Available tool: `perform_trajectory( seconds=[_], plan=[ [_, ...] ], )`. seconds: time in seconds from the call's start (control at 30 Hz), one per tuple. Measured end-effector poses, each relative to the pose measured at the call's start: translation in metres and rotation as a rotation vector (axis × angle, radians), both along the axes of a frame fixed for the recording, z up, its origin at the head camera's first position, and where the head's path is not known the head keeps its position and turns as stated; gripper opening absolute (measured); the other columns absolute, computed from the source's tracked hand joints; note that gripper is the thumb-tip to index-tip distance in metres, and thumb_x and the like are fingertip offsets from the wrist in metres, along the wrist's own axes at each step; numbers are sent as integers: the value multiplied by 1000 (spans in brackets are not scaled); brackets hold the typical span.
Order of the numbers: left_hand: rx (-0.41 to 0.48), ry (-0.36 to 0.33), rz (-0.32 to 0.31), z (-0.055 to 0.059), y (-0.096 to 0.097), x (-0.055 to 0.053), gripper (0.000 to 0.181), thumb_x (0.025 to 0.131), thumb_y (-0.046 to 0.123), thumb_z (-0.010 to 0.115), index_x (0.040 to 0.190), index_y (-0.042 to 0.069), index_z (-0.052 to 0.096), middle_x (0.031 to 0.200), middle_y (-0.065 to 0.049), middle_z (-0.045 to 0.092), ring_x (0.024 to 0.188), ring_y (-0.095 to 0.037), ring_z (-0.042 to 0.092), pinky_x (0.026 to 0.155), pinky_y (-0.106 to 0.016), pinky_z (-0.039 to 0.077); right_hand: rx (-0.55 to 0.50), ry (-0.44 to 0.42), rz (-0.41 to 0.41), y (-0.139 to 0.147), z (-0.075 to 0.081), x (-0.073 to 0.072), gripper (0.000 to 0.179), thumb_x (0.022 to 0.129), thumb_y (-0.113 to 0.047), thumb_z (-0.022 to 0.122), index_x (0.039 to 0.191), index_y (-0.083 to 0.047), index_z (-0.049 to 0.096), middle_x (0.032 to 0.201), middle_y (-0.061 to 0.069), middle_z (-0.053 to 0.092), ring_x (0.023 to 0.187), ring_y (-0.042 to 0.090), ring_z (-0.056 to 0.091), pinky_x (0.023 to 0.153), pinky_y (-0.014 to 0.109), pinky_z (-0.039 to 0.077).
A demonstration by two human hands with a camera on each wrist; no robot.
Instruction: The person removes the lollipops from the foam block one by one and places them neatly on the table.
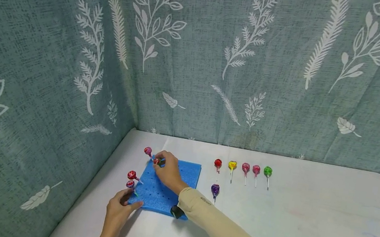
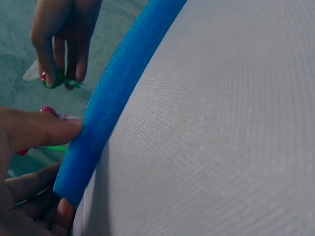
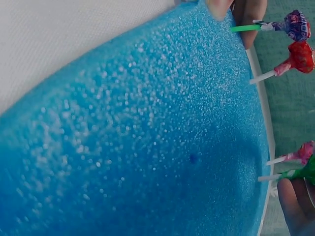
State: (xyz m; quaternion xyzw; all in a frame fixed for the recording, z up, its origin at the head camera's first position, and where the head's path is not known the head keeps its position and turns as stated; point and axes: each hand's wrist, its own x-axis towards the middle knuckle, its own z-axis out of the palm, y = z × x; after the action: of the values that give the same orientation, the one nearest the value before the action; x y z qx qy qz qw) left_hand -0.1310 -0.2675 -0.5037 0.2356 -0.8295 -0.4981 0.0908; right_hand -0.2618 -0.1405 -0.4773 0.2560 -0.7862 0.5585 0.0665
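Currently, your right hand (image 1: 169, 172) pinches a red-and-green lollipop (image 1: 157, 161) at the far left of the blue foam board (image 1: 154, 198), while your left hand (image 1: 121, 206) grips its near left corner.

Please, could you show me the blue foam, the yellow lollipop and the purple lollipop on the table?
Blue foam (image 1: 161, 196): head view, bare part of its dotted face.
Yellow lollipop (image 1: 232, 165): head view, wrapped candy.
Purple lollipop (image 1: 215, 189): head view, wrapped candy.

The right hand (image 1: 169, 170) is pinching a lollipop (image 1: 156, 161) over a blue board (image 1: 160, 198) (the left hand (image 1: 120, 206) is gripping its corner).
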Motion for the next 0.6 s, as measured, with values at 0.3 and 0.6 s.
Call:
perform_trajectory(
  seconds=[0.3,0.6],
  plan=[
    [-49,-4,-38,2,0,-1,66,67,23,75,122,1,46,117,-20,51,105,-30,47,90,-45,39,-80,43,-31,8,7,-2,19,75,2,64,92,-5,60,88,7,60,75,16,60,68,31,51],
    [-57,-3,-56,4,-4,0,66,67,22,74,122,1,45,118,-20,50,106,-30,46,92,-44,38,-115,72,9,15,29,-5,19,75,0,64,93,-6,60,89,6,61,74,13,60,66,22,50]
  ],
)
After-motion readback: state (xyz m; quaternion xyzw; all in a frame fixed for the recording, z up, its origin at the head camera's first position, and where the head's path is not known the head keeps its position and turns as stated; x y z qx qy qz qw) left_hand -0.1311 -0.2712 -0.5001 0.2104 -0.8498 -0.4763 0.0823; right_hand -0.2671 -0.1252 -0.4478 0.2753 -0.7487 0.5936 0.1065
